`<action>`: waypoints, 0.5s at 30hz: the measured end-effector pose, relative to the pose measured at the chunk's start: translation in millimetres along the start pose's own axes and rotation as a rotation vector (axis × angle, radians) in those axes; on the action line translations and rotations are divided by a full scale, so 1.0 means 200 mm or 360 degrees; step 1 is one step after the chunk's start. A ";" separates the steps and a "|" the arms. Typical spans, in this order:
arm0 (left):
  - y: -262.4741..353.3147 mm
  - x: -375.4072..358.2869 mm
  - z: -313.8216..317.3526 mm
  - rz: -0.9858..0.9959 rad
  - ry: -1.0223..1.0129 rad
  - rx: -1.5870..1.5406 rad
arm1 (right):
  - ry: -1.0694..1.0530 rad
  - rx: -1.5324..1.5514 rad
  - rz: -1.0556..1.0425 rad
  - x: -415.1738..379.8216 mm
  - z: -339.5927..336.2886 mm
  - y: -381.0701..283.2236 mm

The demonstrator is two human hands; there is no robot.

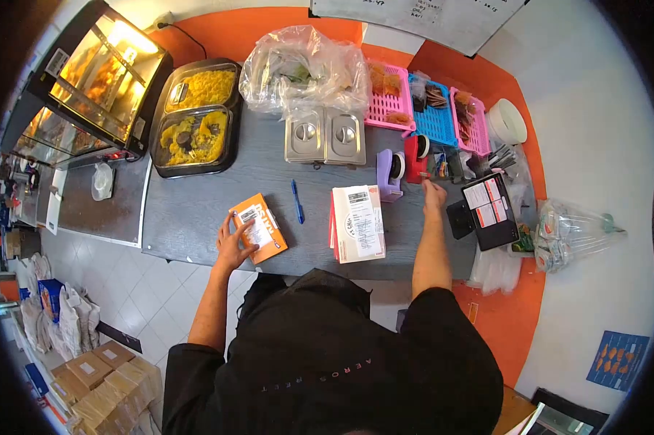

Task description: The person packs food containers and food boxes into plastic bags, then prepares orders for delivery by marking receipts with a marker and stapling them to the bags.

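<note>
My left hand point(233, 241) rests with fingers spread on an orange-and-white box point(271, 245), which lies tilted near the counter's front edge. My right hand point(433, 194) reaches to the front end of a red tape dispenser point(416, 165). Its fingers are pinched together at the tape's end, though the strip itself hardly shows. A purple tape dispenser point(389, 176) stands just left of the red one. Between my hands lies a stack of flat white-and-red boxes point(359, 223) with a printed slip on top. A blue pen point(297, 201) is beside the orange box.
Behind are black trays of yellow food point(196, 119), steel lidded containers point(325, 135), a plastic bag point(303, 69) and pink and blue baskets point(434, 109). A tablet on a stand point(491, 210) is at the right. A lit food warmer point(98, 80) stands at far left.
</note>
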State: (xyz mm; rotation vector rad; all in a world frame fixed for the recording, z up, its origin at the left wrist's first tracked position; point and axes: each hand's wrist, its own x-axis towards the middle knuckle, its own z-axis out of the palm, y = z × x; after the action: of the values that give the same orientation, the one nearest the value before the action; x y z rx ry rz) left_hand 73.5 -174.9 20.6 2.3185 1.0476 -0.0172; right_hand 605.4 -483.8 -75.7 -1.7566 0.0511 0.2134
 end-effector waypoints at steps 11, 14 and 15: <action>-0.11 0.06 -0.06 0.0391 0.0124 0.0248 | 0.0319 -0.0026 -0.0294 -0.53 0.16 -0.64; -0.14 0.07 -0.05 0.0488 0.0097 0.0181 | -0.0270 0.0193 -0.0335 -1.20 0.39 -1.06; -0.15 0.08 -0.05 0.0518 0.0126 0.0136 | -0.0468 0.0010 -0.0295 -1.37 0.48 -1.06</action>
State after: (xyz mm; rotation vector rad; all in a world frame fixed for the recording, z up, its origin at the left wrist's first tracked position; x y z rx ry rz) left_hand 61.1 -144.4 9.2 2.5596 0.7069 0.1613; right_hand 358.1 -371.7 159.3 -1.6958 -0.3225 0.3328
